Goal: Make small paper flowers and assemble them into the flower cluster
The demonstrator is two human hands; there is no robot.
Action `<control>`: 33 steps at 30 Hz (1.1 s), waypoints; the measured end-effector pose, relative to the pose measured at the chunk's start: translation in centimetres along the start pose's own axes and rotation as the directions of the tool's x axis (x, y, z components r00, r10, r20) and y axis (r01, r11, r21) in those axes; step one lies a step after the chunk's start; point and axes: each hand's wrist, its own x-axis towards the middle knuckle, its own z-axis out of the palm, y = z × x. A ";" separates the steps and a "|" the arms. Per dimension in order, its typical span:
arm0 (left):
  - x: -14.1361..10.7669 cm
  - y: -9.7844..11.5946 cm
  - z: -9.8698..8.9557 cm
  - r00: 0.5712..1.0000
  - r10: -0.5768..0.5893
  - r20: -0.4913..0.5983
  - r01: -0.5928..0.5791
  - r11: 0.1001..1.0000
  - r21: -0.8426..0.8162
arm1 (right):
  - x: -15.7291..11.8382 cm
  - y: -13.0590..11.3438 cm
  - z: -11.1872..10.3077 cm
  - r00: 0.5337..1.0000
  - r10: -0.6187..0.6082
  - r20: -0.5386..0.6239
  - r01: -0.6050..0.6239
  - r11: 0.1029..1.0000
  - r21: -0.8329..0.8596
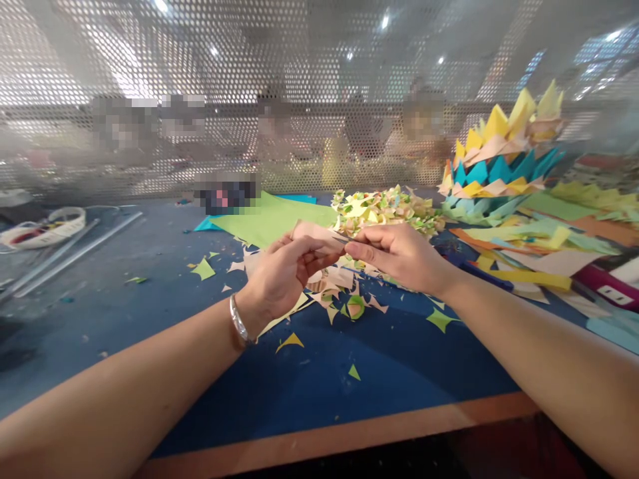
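My left hand [284, 276], with a silver bracelet at the wrist, is closed on a pale pink piece of paper [317, 233]. Beside it, my right hand [394, 256] is closed around what looks like a pair of scissors [343, 238]; only a thin dark blade shows, touching the paper's edge, and the handles are hidden. Below both hands lie pink paper scraps [329, 293] with curved, pointed edges. A round green and pink paper piece [355, 307] is among them.
Behind my hands lie a green sheet [279, 216] and a heap of paper cuttings [384, 207]. Stacked spiky paper crowns [499, 173] stand at the right, near paper strips [544, 266]. A white basket [64, 226] and clear rods [80, 256] are left. A perforated metal screen [299, 66] closes off the back.
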 end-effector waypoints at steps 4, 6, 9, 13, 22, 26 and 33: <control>-0.1 0.0 0.1 1.000 -0.009 -0.005 0.009 1.000 0.004 | 0.0 0.0 0.0 1.000 -0.022 0.002 0.022 0.999 -0.031; -0.1 0.0 0.1 1.000 -0.019 -0.010 0.019 1.000 0.004 | 0.0 0.1 0.0 1.000 -0.027 0.004 0.027 0.999 -0.039; -0.1 0.0 0.1 1.000 -0.024 -0.020 0.024 1.000 -0.002 | 0.0 0.1 0.0 0.999 -0.034 0.002 0.034 0.998 -0.049; 0.0 0.1 0.1 1.000 -0.021 -0.020 0.021 1.000 0.001 | 0.0 0.0 0.0 0.999 -0.048 -0.006 0.047 0.997 -0.062; -0.1 0.0 0.0 1.000 -0.010 0.015 0.010 0.999 0.036 | 0.0 0.1 -0.1 0.997 -0.071 -0.003 0.071 0.996 -0.055; -0.2 0.0 0.0 0.999 0.000 0.033 -0.002 0.998 0.055 | 0.1 0.2 -0.2 0.998 -0.069 -0.002 0.069 0.996 -0.056; -0.3 0.0 -0.1 0.996 0.033 0.079 -0.040 0.995 0.089 | 0.1 0.1 -0.2 0.998 -0.067 -0.003 0.066 0.995 -0.069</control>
